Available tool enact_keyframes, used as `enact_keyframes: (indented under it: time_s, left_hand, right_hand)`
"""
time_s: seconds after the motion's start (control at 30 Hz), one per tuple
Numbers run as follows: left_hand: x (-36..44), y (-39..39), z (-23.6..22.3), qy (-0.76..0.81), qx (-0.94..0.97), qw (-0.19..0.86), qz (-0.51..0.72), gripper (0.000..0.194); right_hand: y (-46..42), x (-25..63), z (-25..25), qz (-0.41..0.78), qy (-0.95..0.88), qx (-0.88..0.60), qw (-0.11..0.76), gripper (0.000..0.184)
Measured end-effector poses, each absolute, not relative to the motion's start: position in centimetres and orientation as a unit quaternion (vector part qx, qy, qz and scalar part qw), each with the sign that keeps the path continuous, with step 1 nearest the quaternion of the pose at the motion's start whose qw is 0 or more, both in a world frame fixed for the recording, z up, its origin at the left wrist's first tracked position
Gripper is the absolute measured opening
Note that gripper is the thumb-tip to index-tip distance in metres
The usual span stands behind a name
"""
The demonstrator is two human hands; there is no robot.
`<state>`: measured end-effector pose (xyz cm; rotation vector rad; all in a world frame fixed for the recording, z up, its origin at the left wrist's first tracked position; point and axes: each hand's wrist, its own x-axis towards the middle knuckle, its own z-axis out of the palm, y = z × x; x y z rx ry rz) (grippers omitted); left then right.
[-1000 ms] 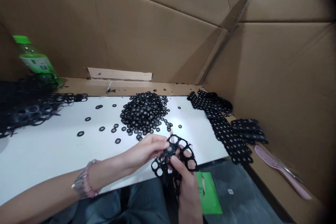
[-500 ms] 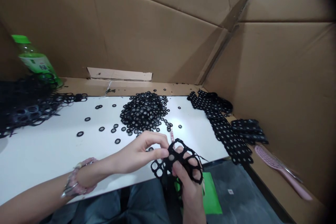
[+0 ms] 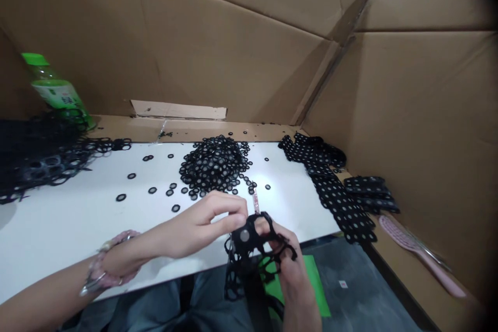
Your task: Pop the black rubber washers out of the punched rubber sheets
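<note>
Black openwork mesh (image 3: 254, 244) is held up between the two hands, on the near side of the heap of rings (image 3: 213, 166) and a little to its right, over the table's (image 3: 298, 212) front edge. Compared with a second ago, it has turned and sagged: the holes that were fanned open to the right now bunch and fold, with a length hanging below the hands. One grey-centred disc (image 3: 245, 235) still sits within the mesh, facing up, and the left fingertips have slid from over it to the border just beside it. The left hand (image 3: 210, 225) is pinching that border between thumb and forefinger; whether it also grips the disc's rim I cannot tell. The right hand (image 3: 290, 254) is curled around the mesh from behind and supports it, partly hidden by the black strands.

My reading is that the change is one of grip only: the disc is not yet apart from the mesh, so this piece of handling looks unfinished. The heap and the loose rings around it seem unchanged, as do the dotted strips (image 3: 336, 197) to the heap's right and the tangled netting (image 3: 37, 158) to its left.
</note>
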<state>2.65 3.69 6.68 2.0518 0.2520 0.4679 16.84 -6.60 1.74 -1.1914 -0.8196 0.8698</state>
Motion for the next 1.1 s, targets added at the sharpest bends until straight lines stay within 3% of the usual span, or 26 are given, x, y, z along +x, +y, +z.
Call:
enact_keyframes:
  time_s: [0.1, 0.17, 0.3, 0.4, 0.5, 0.7, 0.97, 1.1]
  left_hand:
    - [2.7, 3.8, 7.1, 0.075, 0.867, 0.472, 0.142, 0.030]
    - [2.8, 3.6, 7.0, 0.081, 0.875, 0.453, 0.153, 0.030]
    - [2.9, 3.2, 6.8, 0.106, 0.900, 0.385, 0.173, 0.030]
    - [2.9, 3.2, 6.5, 0.099, 0.912, 0.367, 0.152, 0.032]
    - [2.8, 3.2, 6.3, 0.100, 0.904, 0.390, 0.141, 0.030]
    - [2.5, 3.6, 6.2, 0.048, 0.881, 0.443, 0.157, 0.028]
    - [2.7, 4.1, 5.6, 0.053, 0.854, 0.499, 0.138, 0.038]
    - [3.0, 4.1, 4.6, 0.127, 0.887, 0.374, 0.241, 0.028]
  right_hand:
    - [-6.4, 17.6, 2.7, 0.405, -0.493, -0.485, 0.598, 0.018]
    - [-6.5, 17.8, 3.0, 0.393, -0.510, -0.476, 0.599, 0.014]
    - [-6.7, 18.0, 2.5, 0.411, -0.496, -0.470, 0.603, 0.039]
    - [-6.7, 17.9, 2.1, 0.377, -0.497, -0.501, 0.600, 0.029]
    - [-6.8, 17.4, 2.1, 0.367, -0.489, -0.530, 0.587, 0.013]
    - [-6.9, 16.8, 2.4, 0.454, -0.449, -0.471, 0.609, 0.019]
    - [-6.8, 16.4, 2.6, 0.469, -0.410, -0.465, 0.629, 0.019]
    - [-6.7, 16.0, 2.2, 0.404, -0.404, -0.541, 0.617, 0.020]
